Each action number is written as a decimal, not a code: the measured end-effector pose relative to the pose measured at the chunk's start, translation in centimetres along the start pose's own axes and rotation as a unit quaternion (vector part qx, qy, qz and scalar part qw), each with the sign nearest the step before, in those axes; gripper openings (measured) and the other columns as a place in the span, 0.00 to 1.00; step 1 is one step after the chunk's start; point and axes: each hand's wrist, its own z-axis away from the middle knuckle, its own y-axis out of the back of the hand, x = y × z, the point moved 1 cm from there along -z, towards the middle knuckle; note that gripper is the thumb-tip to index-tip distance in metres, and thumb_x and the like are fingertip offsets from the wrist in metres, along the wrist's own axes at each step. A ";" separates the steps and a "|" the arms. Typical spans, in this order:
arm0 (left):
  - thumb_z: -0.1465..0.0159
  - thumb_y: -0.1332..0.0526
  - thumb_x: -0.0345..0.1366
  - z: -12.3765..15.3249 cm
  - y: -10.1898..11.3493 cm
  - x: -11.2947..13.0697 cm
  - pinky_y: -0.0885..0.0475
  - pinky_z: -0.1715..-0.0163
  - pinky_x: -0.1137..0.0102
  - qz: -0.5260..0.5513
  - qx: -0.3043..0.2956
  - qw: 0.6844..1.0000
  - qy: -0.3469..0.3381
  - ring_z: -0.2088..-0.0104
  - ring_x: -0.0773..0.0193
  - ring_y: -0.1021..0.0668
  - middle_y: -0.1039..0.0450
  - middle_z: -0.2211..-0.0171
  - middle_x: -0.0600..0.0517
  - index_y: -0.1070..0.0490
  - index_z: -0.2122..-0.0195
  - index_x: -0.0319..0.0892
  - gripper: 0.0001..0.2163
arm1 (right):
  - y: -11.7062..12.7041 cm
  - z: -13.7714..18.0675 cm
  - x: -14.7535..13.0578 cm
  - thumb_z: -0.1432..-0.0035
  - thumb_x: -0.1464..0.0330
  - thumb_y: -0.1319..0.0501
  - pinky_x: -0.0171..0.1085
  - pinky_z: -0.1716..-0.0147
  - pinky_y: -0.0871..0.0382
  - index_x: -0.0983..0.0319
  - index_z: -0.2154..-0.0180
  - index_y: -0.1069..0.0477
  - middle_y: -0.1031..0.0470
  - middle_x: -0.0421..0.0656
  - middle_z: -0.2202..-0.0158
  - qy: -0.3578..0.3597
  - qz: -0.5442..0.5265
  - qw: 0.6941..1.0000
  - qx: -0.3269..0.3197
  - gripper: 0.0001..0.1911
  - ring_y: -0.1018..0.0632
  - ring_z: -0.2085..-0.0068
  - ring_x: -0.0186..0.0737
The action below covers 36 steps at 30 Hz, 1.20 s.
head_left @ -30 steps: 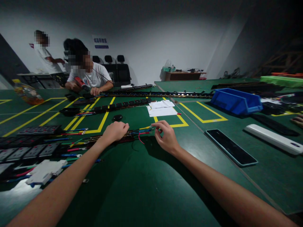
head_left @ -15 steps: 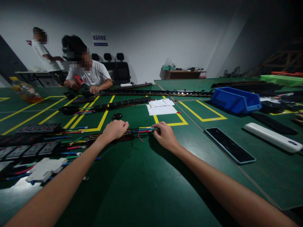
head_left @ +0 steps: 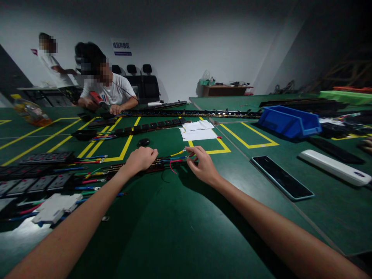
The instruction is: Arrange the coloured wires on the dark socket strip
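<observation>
The wire bundle, probably light, springy and best taken just behind its metal lugs, is running from the left hand, its fingers pressed together over it, toward the right hand, whose finger and thumb are framing its ends, pinching or not I can't tell from here, a phone lying farther right.

The person's left forearm extends from the lower left, the left hand curled, back up; the right forearm slants from the lower right, the right hand bending its fingers toward the thumb.
</observation>
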 end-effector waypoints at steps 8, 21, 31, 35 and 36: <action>0.29 0.59 0.49 -0.1 0.0 -0.1 0.27 0.61 0.60 0.003 0.001 1.000 0.001 0.64 0.49 0.18 0.19 0.65 0.39 0.22 0.70 0.40 0.29 | -0.3 0.0 0.7 0.36 0.69 0.43 0.41 0.60 0.27 0.60 0.57 0.23 0.21 0.46 0.62 -0.040 0.045 0.998 0.032 0.11 0.21 0.62 0.43; 0.28 0.59 0.48 0.2 0.1 0.1 0.28 0.62 0.61 0.017 0.005 1.000 -0.002 0.66 0.51 0.19 0.20 0.67 0.40 0.22 0.70 0.40 0.29 | -0.3 -0.1 0.7 0.37 0.61 0.43 0.38 0.70 0.38 0.61 0.71 0.22 0.21 0.43 0.74 -0.197 0.014 0.980 0.028 0.16 0.24 0.71 0.43; 0.27 0.58 0.47 0.4 -0.1 0.0 0.28 0.63 0.62 0.015 0.012 1.000 0.000 0.67 0.51 0.18 0.20 0.68 0.40 0.22 0.71 0.40 0.29 | -0.6 -0.3 -0.6 0.44 0.49 0.39 0.36 0.73 0.37 0.64 0.67 0.19 0.21 0.45 0.71 -0.257 -0.244 0.934 0.054 0.24 0.24 0.69 0.41; 0.27 0.58 0.47 0.4 -0.2 0.0 0.29 0.64 0.62 0.018 0.014 1.000 -0.002 0.67 0.51 0.18 0.20 0.68 0.40 0.22 0.71 0.40 0.29 | -0.6 -0.3 -0.1 0.47 0.50 0.37 0.37 0.72 0.35 0.63 0.66 0.19 0.19 0.47 0.68 -0.304 -0.232 0.920 0.080 0.23 0.23 0.67 0.43; 0.27 0.58 0.47 0.5 -0.2 0.0 0.29 0.64 0.63 0.019 0.014 1.000 -0.003 0.68 0.52 0.19 0.20 0.68 0.40 0.22 0.72 0.40 0.29 | -0.6 -0.4 0.1 0.48 0.51 0.37 0.37 0.72 0.35 0.63 0.65 0.19 0.19 0.47 0.67 -0.314 -0.230 0.917 0.084 0.22 0.23 0.66 0.44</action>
